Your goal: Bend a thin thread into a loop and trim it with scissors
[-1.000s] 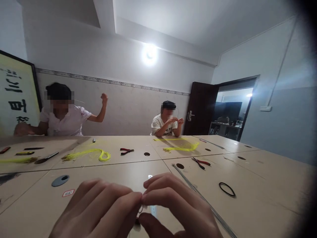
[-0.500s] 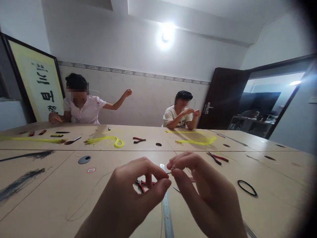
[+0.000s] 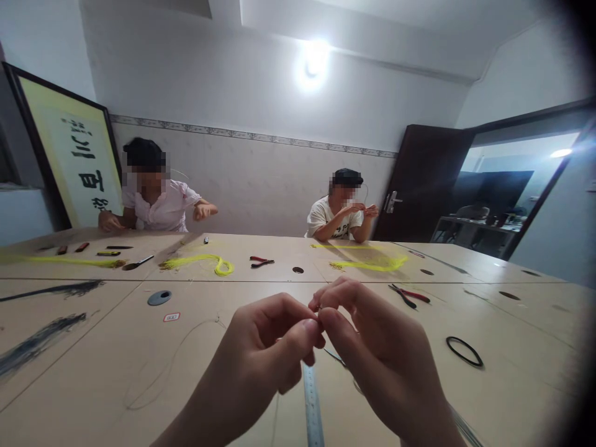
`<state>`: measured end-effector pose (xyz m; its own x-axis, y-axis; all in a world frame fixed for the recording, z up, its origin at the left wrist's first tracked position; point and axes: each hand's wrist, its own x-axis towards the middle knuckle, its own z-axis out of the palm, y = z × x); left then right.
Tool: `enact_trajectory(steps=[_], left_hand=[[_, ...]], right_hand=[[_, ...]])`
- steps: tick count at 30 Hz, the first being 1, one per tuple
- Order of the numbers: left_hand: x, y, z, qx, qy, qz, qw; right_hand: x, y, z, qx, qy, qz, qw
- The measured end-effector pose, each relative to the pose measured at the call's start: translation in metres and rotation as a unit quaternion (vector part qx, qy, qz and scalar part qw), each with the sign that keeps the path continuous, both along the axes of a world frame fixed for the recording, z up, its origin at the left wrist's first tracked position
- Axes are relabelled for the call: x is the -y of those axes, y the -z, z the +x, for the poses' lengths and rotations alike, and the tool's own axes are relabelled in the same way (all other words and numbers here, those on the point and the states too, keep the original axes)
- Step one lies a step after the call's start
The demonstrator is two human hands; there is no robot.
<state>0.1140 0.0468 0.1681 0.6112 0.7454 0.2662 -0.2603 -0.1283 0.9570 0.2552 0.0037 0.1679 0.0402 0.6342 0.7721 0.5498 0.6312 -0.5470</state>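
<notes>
My left hand [image 3: 274, 347] and my right hand [image 3: 377, 354] meet at the fingertips above the table. Both are closed in a pinch, thumb against forefinger, on a thin strand that is now almost wholly hidden by the fingers. Below them lies a steel ruler [image 3: 312, 403], its upper end covered by my hands. Left of my left hand, a fine looped cord [image 3: 174, 355] rests on the tabletop; whether it joins the strand in my fingers I cannot tell.
Black-and-red pliers [image 3: 410, 296] and a black ring [image 3: 464, 352] lie to the right. Dark strand bundles [image 3: 44, 341] are at left. Yellow strand bundles [image 3: 198, 263], more pliers [image 3: 261, 262] and a brush [image 3: 138, 263] lie farther back. Two people sit across the table [image 3: 261, 298].
My fingertips have come together, covering the strand that showed between them. My left hand's other fingers have curled under, hiding the red-handled tool beneath. The left co-worker's raised arm has dropped.
</notes>
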Motion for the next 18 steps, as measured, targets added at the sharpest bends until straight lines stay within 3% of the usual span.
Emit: enact_trajectory(steps=[5,12,14,18], left_hand=[[0.005,-0.004,0.002,-0.020,-0.113,0.110,0.987],[0.005,-0.002,0.002,-0.049,-0.182,0.178,0.966],[0.004,0.001,0.002,-0.055,-0.236,0.249,0.938],[0.005,0.007,0.004,-0.029,-0.345,0.398,0.849]], right_hand=[[-0.001,-0.004,0.002,0.004,-0.014,0.015,1.000],[0.002,-0.004,0.004,0.052,-0.006,0.012,0.999],[0.001,-0.004,0.004,0.075,0.004,0.029,0.997],[-0.001,-0.004,0.002,0.128,0.036,0.106,0.985]])
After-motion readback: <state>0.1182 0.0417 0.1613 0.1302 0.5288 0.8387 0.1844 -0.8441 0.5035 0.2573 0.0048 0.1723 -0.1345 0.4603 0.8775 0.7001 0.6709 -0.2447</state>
